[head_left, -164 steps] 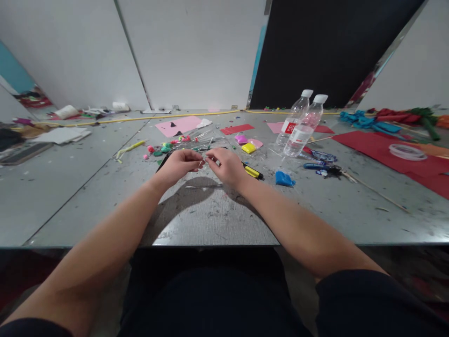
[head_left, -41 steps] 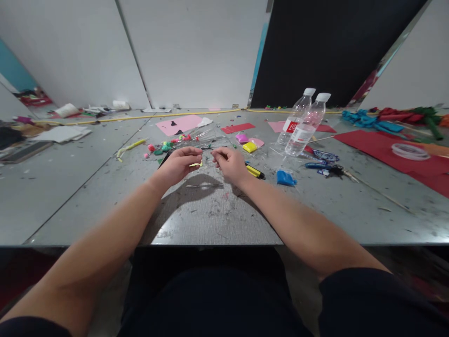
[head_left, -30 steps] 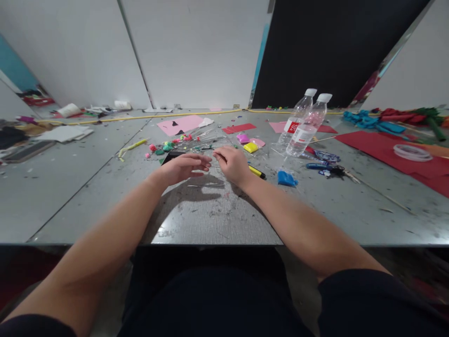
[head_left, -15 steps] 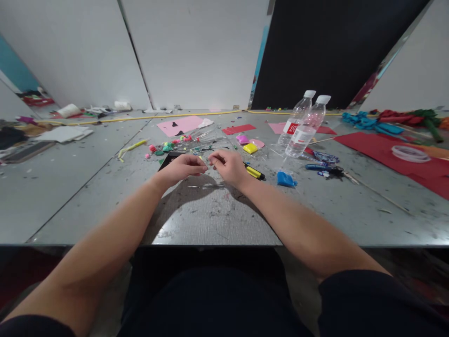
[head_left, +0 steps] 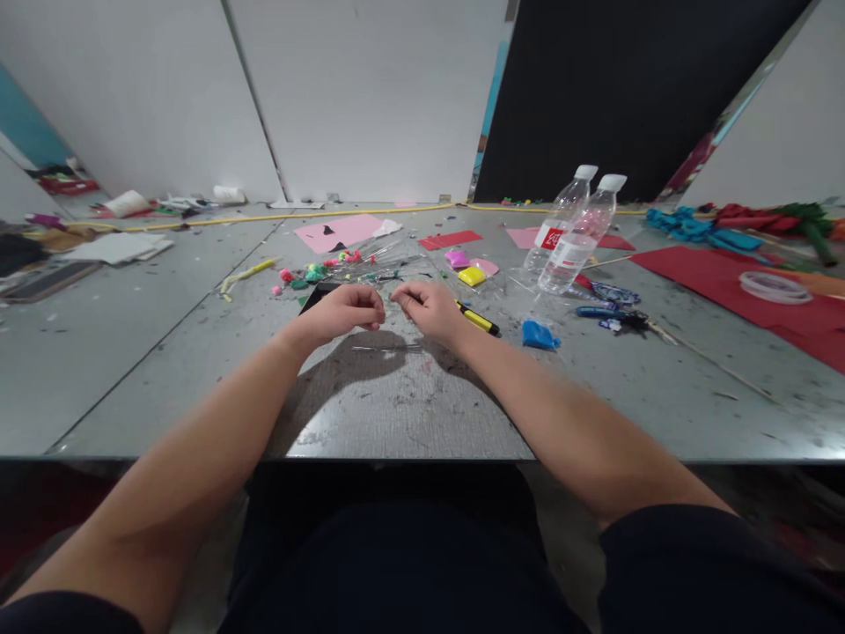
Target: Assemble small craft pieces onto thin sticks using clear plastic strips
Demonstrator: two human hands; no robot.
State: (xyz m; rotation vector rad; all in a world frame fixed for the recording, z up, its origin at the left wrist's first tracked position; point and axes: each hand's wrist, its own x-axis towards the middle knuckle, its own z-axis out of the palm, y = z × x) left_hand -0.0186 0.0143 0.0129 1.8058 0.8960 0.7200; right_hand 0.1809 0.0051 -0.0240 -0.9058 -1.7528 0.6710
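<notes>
I am seeing dark-clad knees filling the bottom of the frame, and both bare forearms are reaching up from there over the near edge of the scuffed grey table (head_left: 370,414). A thin metal pin (head_left: 386,349) is lying on the bare tabletop just below the hands, at frame centre. The left hand (head_left: 343,310) and right hand (head_left: 429,308) are hovering close together just above centre; both are curling with fingertips pinched together, facing each other across a small gap. Whatever they are pinching is too small for me to make out, so I cannot tell what they are gripping. A yellow and black marker (head_left: 476,319) is lying just right of the right hand, with a blue lump (head_left: 538,335) further right. Beyond the hands, pink and green bits (head_left: 317,271) are scattering around clear plastic wrap. Yellow (head_left: 471,276) and purple (head_left: 455,259) packets are sitting up and right of centre. Two clear water bottles (head_left: 574,233) are standing upper right. Red paper (head_left: 726,291) is spreading along the right edge, and pink paper (head_left: 336,232) is lying further back, upper centre.
</notes>
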